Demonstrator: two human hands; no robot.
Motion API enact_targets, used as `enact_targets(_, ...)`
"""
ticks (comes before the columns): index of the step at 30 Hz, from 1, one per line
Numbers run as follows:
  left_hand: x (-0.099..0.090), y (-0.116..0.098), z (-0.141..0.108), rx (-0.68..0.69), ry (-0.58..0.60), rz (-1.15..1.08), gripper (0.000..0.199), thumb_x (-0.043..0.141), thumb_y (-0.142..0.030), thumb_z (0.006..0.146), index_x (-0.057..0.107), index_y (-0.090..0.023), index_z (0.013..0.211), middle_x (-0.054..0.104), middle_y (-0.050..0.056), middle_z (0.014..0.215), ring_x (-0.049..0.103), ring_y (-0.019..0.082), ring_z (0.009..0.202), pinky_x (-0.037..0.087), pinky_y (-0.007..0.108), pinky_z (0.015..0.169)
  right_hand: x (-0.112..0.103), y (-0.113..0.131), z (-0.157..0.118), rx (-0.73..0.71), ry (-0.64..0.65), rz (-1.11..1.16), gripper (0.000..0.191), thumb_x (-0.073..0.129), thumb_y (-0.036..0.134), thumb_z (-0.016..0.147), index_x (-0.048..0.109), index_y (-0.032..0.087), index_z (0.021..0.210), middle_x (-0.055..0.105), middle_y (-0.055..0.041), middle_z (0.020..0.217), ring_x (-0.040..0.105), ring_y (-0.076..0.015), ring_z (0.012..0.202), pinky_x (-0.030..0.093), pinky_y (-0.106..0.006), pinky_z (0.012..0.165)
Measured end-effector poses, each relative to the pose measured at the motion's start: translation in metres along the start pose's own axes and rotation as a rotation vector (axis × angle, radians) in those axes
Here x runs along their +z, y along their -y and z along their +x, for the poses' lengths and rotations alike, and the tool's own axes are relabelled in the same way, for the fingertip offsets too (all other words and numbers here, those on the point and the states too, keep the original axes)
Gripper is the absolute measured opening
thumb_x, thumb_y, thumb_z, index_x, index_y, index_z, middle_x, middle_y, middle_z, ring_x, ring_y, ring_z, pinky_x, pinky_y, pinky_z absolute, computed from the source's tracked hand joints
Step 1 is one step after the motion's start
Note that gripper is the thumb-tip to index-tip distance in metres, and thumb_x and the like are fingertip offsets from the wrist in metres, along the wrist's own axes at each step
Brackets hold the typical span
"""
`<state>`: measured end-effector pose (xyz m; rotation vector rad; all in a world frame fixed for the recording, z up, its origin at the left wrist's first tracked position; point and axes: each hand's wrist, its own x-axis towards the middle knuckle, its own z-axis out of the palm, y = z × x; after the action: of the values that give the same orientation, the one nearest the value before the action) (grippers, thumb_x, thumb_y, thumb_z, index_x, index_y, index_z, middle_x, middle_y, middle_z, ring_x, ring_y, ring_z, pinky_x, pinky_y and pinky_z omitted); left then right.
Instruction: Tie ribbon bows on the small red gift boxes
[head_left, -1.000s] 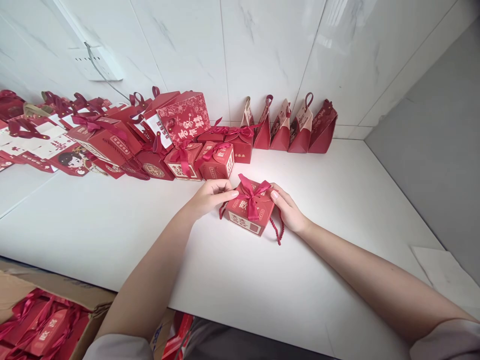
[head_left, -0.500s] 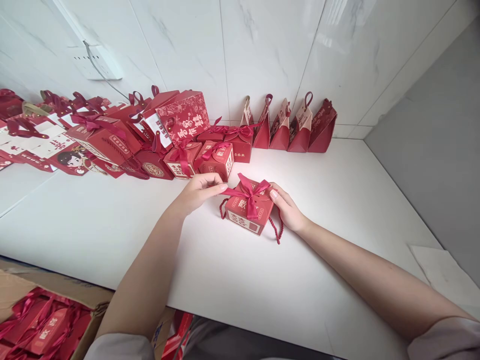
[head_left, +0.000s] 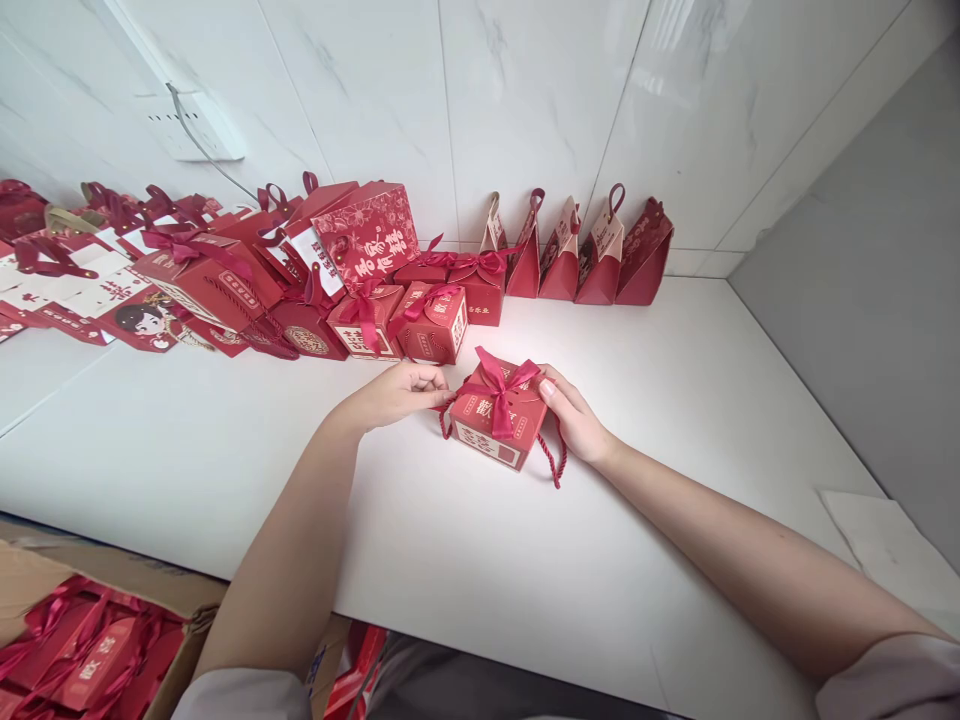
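Observation:
A red gift box (head_left: 487, 450) with gold lettering and a pink-red bow (head_left: 504, 388) on its lid stands on the white table (head_left: 480, 560). Twisted red cords hang at its two sides. My left hand (head_left: 405, 394) is at the box's left side, its thumb and fingers pinched on the end of the ribbon next to the left cord. My right hand (head_left: 574, 415) holds the box's right side, with the thumb at the lid's edge and the other fingers partly hidden behind the box.
Small red boxes with bows (head_left: 431, 320) stand behind, beside a pile of red and white boxes (head_left: 202, 275) at the left. Several triangular bags (head_left: 598, 260) line the tiled wall (head_left: 525, 110). At the lower left, a cardboard carton (head_left: 191, 635) holds more red boxes.
My left hand has moved slightly down, drawing the ribbon end lower beside the box. My right hand and the box have stayed in place.

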<state>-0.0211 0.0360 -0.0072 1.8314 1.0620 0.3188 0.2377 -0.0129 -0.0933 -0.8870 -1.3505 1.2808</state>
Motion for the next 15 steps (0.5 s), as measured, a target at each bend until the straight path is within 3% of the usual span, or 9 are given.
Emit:
enact_targets(9, 0.0071, 0.0048, 0.0046, -0.020, 0.130, -0.110, 0.024, 0.067, -0.039, 0.079, 0.063, -0.015, 0.079, 0.063, 0.002, 0.079, 0.059, 0.016, 0.075, 0.047, 0.027, 0.070, 0.0015, -0.0011, -0.0007, 0.013, -0.073, 0.011, 0.036, 0.050, 0.059, 0.093, 0.058, 0.026, 0.103, 0.065, -0.0024, 0.098, 0.062, -0.0221, 0.090, 0.050, -0.039, 0.088)
enact_targets(15, 0.0104, -0.0007, 0.0006, -0.098, 0.240, -0.084, 0.013, 0.069, -0.028, 0.073, 0.068, -0.016, 0.078, 0.068, 0.003, 0.075, 0.063, 0.019, 0.071, 0.048, 0.029, 0.067, -0.0003, 0.0001, 0.0014, 0.014, -0.180, -0.007, 0.038, 0.057, 0.057, 0.090, 0.058, 0.025, 0.112, 0.057, -0.0066, 0.132, 0.058, -0.0235, 0.114, 0.046, -0.039, 0.101)
